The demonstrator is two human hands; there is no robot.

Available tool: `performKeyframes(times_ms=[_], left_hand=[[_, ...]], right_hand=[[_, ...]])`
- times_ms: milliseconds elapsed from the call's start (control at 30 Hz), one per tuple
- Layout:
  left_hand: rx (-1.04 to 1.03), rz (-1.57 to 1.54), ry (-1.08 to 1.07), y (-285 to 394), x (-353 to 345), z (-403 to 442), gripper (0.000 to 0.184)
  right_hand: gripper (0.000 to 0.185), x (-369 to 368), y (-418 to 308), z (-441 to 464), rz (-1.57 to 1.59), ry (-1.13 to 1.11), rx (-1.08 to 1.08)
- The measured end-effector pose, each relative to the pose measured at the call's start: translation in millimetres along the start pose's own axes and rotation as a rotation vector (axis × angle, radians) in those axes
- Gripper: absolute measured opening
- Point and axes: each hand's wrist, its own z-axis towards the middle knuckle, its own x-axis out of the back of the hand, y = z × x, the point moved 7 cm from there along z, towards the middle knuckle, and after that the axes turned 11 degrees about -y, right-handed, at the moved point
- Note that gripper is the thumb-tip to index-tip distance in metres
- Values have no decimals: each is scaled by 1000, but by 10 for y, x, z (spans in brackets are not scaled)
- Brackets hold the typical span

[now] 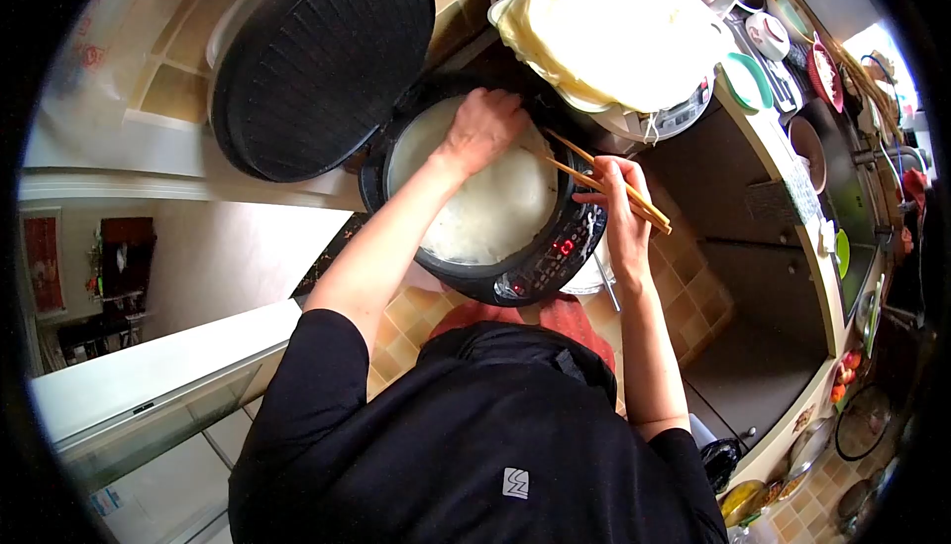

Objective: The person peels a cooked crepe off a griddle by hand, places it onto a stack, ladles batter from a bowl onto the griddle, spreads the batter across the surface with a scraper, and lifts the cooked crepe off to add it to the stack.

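Note:
A round black electric griddle (369, 172) stands open in front of me, its ridged lid (322, 63) tilted back at the upper left. A thin pale flatbread (485, 212) covers its cooking plate. My left hand (485, 128) is over the bread's far edge, fingers curled down; what the fingertips hold, if anything, is hidden. In my right hand (626, 212) is a pair of wooden chopsticks (584, 175), held at the griddle's right side with the tips over the bread's right edge. Red digits glow on the griddle's control panel (550, 259).
A stack of pale flatbreads (619, 29) lies on top of an appliance (666, 126) at the upper right. Beyond it, a counter holds a teal bowl (745, 83), a red basket (824, 73) and a sink area. A white ledge (178, 366) is at the lower left.

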Motion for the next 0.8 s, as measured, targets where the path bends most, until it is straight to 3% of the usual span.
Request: performKeyframes(times_ms=[367, 600, 800], left_hand=[[133, -62, 29, -149, 220, -68, 7], [64, -50, 16, -170, 96, -102, 7], [16, -41, -26, -112, 272, -179, 7]], right_hand=[[27, -280, -41, 174, -102, 191, 112], [33, -247, -23, 56, 12, 113, 62], [23, -227, -80, -122, 19, 53, 113]])
